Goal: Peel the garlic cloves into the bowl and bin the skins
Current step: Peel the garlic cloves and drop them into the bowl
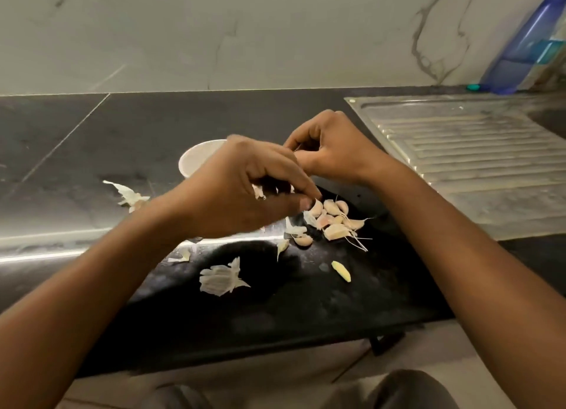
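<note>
Several unpeeled garlic cloves [333,221] lie in a pile on the dark counter [92,163]. My left hand [245,188] reaches over the pile, its thumb and forefinger pinching one clove [316,207] at the pile's top edge. Behind it my right hand [330,145] has curled fingers pinched together; what they hold is hidden. The white bowl [199,157] stands behind my left hand, partly covered by it. One peeled yellowish clove [341,270] lies alone in front of the pile.
Loose skins lie on the counter: a large piece [220,278] in front, another [128,194] at the left. A steel sink drainboard [474,151] fills the right side. A blue bottle [526,47] leans on the marble wall at the back right.
</note>
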A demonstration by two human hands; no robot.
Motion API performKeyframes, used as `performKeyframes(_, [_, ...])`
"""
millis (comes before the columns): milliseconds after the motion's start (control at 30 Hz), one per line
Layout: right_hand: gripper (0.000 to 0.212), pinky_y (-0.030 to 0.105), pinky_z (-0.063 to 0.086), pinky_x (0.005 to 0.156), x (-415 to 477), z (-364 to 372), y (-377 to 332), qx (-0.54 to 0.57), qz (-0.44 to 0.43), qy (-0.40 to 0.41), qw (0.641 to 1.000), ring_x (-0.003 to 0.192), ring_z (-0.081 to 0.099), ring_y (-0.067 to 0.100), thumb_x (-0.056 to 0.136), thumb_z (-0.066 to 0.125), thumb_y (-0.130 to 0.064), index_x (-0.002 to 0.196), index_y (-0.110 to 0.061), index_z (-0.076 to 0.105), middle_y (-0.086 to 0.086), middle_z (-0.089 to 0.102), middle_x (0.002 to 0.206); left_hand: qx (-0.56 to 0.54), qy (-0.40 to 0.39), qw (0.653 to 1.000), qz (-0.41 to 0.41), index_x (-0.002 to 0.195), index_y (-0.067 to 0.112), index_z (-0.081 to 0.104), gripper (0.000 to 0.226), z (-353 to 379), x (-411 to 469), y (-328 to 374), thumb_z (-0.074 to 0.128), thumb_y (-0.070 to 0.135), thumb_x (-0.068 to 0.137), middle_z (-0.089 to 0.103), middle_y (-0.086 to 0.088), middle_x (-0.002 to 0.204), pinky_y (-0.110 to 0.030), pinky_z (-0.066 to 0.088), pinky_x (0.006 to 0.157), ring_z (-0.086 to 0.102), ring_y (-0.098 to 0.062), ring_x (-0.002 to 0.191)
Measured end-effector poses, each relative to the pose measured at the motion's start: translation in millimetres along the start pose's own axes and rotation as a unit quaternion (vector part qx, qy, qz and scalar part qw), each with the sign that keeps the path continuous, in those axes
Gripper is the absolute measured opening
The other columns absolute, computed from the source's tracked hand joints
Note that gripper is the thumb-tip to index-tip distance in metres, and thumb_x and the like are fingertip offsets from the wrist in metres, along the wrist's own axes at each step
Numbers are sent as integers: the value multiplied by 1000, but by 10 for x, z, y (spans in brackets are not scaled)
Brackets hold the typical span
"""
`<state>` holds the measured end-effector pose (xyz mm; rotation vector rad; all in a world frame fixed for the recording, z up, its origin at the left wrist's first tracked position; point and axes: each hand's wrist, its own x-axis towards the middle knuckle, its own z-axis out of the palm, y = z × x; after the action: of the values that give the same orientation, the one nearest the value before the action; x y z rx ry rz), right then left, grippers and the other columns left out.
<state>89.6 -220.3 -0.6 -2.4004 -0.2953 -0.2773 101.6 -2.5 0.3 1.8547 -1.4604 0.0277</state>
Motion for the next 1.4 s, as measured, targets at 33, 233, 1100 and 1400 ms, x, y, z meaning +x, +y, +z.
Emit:
performKeyframes(33, [24, 17, 51, 59, -8, 1, -9, 0, -1, -3, 1000, 60, 69, 6, 84, 69, -4, 85, -21, 85, -6, 76, 69, -1, -30, 999, 19, 107, 16, 82, 15, 62, 8, 35, 83, 13, 92, 77, 4, 97, -32, 60, 67, 75, -18, 82])
performKeyframes(233, [31, 43, 67, 72, -10, -18, -26, 7, 9, -6, 1000, 73, 78, 19, 78, 54, -2, 74, -13, 82, 0, 78, 71, 21, -139, 988, 71, 115, 24, 81, 26, 391, 13, 164, 85, 23, 90, 66, 9, 104, -16, 46, 71, 61, 3, 84])
performKeyframes(1100, [10, 35, 55, 61, -59, -313, 50, 132, 8, -97, 986, 69, 71, 21, 93, 81, -11, 103, -11, 83, 13, 77, 80, 101, -227, 967, 51, 111, 29, 72, 12, 349, 7, 262, 72, 30, 99, 64, 17, 110, -32, 54, 75, 62, -2, 95])
performKeyframes(1400, [21, 30, 43, 58, -106, -416, 74, 105, 62, -215, 969, 75, 70, 17, 87, 85, -6, 106, -15, 84, 11, 81, 90, 31, -199, 979, 26, 111, 20, 72, 15, 274, 7, 230, 77, 18, 97, 68, 21, 98, -8, 40, 69, 61, 4, 81])
